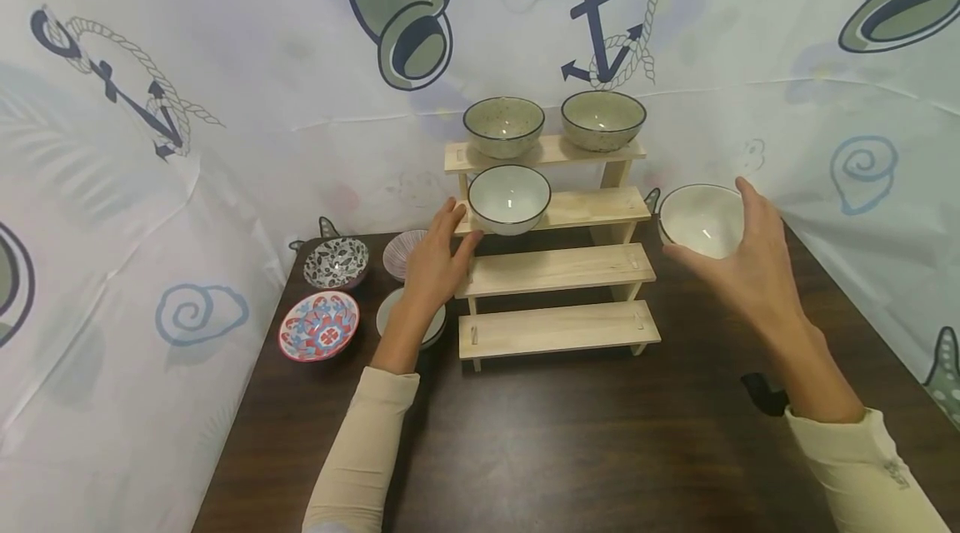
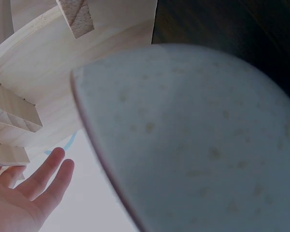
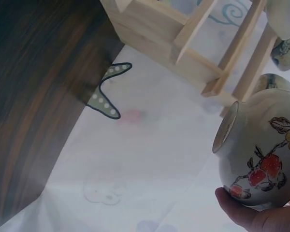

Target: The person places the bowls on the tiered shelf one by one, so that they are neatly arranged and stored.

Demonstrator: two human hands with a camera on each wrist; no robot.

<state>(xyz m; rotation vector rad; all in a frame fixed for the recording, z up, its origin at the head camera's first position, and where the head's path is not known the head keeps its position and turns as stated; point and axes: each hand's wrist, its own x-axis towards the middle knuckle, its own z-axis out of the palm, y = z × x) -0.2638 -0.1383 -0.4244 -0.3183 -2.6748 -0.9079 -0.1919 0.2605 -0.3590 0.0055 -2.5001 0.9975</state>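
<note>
My right hand (image 1: 765,271) grips a white bowl (image 1: 693,221) by its side, lifted to the right of a stepped wooden rack (image 1: 558,268). Red fruit and dark leaves decorate the outside of this bowl, as the right wrist view shows. A second white bowl (image 1: 510,198), dark-rimmed, stands at the left on the tier below the top. Beside it, at the rack's left end, is my left hand (image 1: 437,262), fingers extended and holding nothing; whether they touch that bowl is unclear. Two speckled grey-green bowls, one left (image 1: 502,127) and one right (image 1: 603,122), occupy the top tier.
Left of the rack on the dark table (image 1: 525,441) are a black-and-white patterned bowl (image 1: 336,263), a red-and-blue patterned bowl (image 1: 319,326), a striped bowl (image 1: 402,254) and a pale bowl (image 1: 433,330) partly behind my left forearm. A small black object (image 1: 763,394) lies near the right forearm.
</note>
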